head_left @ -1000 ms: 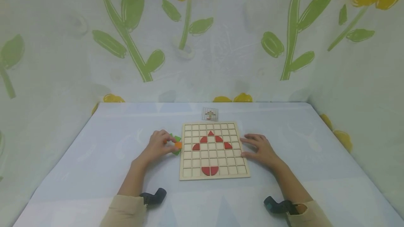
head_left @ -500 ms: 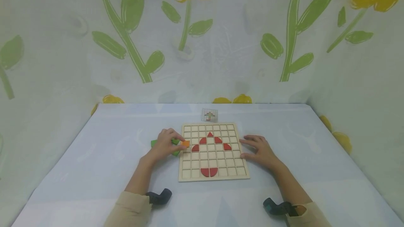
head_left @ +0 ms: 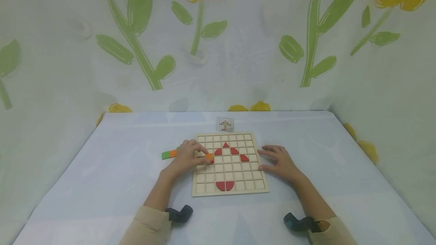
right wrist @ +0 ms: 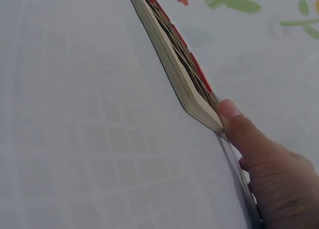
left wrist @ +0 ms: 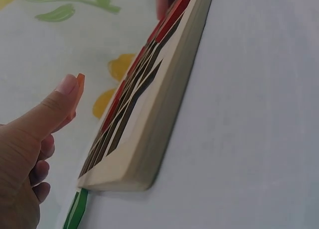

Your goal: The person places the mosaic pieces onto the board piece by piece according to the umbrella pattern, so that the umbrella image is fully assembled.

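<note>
My left hand [head_left: 185,158] pinches an orange square tile [head_left: 209,157] between thumb and fingertips, over the left part of the wooden grid board [head_left: 223,167]. The tile [left wrist: 79,92] shows above the board's surface in the left wrist view. Red pieces sit in the grid: a triangle [head_left: 226,145] high up, two quarter-rounds [head_left: 229,186] side by side near the front, and more quarter-rounds between. One red piece is mostly hidden under the orange tile. At the board's right edge my right hand [head_left: 280,162] rests with loosely spread fingers, its thumb [right wrist: 229,109] touching the rim.
Green and orange tiles [head_left: 165,155] lie on the white table [head_left: 98,177] left of the board, partly behind the left hand. A small pattern card [head_left: 225,124] lies behind the board. A flower-printed cloth [head_left: 252,48] hangs around the table's back and sides.
My left hand has carried the orange tile rightward from beside the board to above its left columns. Tiles it had covered on the table now show. The right hand has stayed at the rim.
</note>
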{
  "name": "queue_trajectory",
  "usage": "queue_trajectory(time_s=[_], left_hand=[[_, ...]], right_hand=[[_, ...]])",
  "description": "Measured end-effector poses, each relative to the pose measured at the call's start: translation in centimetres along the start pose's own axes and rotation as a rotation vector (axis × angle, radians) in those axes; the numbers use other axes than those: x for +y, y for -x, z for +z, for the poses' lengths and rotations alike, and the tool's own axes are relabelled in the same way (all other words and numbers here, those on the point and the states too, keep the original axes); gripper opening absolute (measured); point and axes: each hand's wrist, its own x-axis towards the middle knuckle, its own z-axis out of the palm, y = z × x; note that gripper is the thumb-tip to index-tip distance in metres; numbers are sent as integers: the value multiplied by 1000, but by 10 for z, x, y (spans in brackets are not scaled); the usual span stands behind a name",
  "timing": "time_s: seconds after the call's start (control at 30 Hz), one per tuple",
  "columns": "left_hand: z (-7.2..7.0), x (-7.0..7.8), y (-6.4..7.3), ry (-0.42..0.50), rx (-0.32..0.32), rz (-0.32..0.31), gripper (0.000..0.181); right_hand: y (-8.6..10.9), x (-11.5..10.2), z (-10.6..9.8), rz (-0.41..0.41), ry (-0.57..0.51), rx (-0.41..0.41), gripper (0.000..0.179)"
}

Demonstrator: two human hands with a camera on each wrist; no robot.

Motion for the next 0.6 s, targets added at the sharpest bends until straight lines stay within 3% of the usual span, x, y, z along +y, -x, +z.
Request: queue_trajectory(time_s=[0.37, 0.6], left_hand=[[14, 11, -6, 0, 9, 1, 33], [23, 16, -11, -22, 34, 57, 33]], right_hand=[[1, -2, 0, 14, -7, -7, 57], [0, -2, 0, 13, 7, -6, 58]])
